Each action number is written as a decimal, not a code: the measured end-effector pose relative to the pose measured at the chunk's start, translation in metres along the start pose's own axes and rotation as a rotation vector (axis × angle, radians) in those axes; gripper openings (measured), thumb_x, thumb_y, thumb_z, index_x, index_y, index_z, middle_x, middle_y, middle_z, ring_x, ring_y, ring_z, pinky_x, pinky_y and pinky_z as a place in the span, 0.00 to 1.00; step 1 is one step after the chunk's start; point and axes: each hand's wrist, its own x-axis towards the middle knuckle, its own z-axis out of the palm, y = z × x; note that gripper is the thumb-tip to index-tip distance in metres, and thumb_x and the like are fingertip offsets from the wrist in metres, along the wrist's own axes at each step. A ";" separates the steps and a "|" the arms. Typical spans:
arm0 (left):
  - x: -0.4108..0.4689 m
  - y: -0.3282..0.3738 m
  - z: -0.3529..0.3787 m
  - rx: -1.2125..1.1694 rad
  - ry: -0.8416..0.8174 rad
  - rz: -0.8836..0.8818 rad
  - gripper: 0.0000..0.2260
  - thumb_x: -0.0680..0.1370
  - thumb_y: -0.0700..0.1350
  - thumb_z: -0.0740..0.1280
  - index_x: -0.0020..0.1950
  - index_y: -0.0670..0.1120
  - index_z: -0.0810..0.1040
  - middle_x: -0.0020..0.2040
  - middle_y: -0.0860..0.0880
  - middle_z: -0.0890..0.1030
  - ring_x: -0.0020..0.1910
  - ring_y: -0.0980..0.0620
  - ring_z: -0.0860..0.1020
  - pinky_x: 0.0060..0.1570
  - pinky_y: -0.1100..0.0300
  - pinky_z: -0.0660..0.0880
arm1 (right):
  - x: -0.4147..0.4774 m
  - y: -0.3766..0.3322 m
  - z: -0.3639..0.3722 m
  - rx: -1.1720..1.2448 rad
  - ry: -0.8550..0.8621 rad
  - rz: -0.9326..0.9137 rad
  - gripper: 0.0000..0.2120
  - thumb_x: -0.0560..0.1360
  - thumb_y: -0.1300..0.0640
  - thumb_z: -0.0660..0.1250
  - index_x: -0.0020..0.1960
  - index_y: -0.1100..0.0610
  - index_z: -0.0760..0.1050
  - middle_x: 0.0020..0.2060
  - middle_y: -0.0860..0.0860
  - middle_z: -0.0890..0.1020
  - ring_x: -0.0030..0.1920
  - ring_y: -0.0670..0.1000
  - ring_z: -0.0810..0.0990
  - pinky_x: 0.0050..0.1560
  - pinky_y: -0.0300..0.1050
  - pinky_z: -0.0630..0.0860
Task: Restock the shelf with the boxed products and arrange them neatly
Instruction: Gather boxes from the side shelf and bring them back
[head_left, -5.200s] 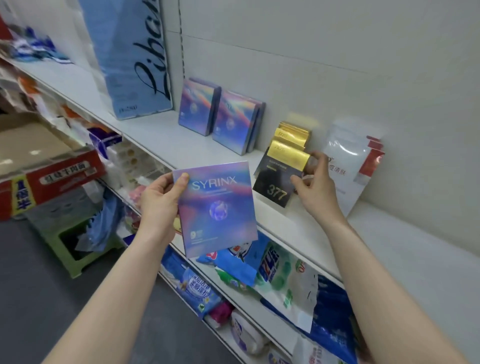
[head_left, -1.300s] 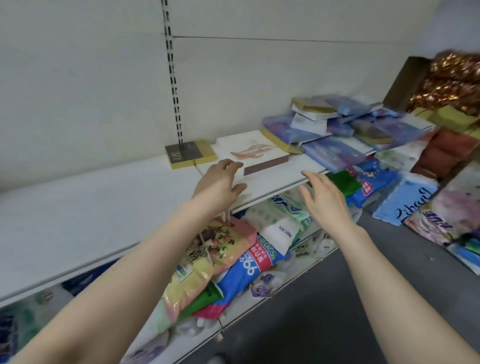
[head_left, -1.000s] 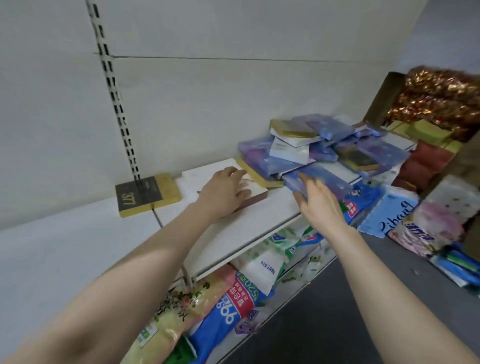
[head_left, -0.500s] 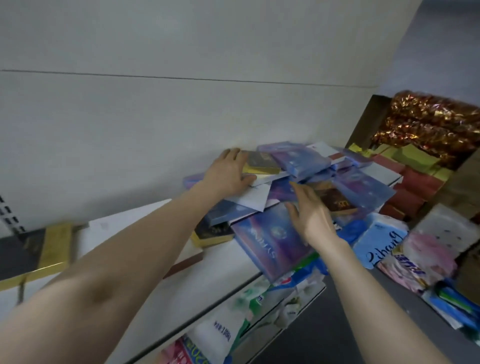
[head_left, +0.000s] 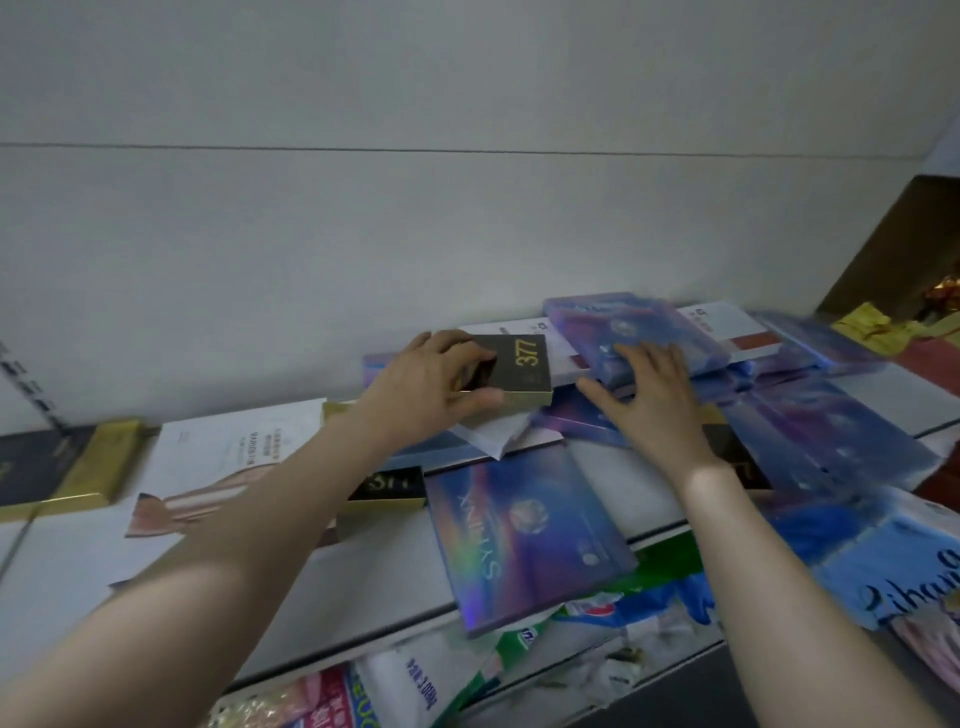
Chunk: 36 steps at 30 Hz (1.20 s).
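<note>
1. The left hand (head_left: 431, 379) grips the black "377" box (head_left: 519, 364), thumb on its near gold edge and fingers curled over its left end. The box sits on top of the loose pile on the shelf (head_left: 374, 582).
2. Just right of the "377" box, the right hand (head_left: 644, 400) lies flat with fingers spread on the blue SYRINX boxes (head_left: 623, 327), holding nothing.
3. The "377" box's long axis seems to run along the shelf, and its numerals read sideways. The left hand is nearer, so the lift probably falls to it.
4. Well left of the "377" box lies a matching black-and-gold box (head_left: 57, 467), probably its group.
</note>
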 end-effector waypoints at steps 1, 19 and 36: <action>-0.003 0.003 -0.002 -0.072 0.003 -0.078 0.26 0.75 0.64 0.63 0.66 0.50 0.74 0.68 0.46 0.71 0.61 0.46 0.75 0.62 0.54 0.71 | -0.004 0.001 0.000 0.048 0.076 -0.028 0.31 0.72 0.31 0.60 0.59 0.56 0.76 0.57 0.57 0.78 0.62 0.61 0.73 0.65 0.55 0.68; -0.019 0.019 -0.011 -0.590 0.294 -0.577 0.32 0.74 0.46 0.72 0.73 0.53 0.60 0.55 0.51 0.75 0.50 0.50 0.76 0.48 0.57 0.75 | 0.001 0.024 -0.019 0.437 -0.280 0.295 0.39 0.61 0.34 0.77 0.63 0.56 0.74 0.59 0.47 0.80 0.57 0.49 0.78 0.56 0.45 0.75; -0.192 0.023 -0.056 -1.371 0.539 -0.873 0.14 0.77 0.33 0.64 0.63 0.37 0.72 0.58 0.34 0.78 0.49 0.38 0.81 0.45 0.43 0.81 | -0.089 -0.078 -0.044 1.067 0.106 0.260 0.02 0.79 0.56 0.67 0.49 0.52 0.73 0.42 0.45 0.79 0.41 0.44 0.77 0.43 0.42 0.72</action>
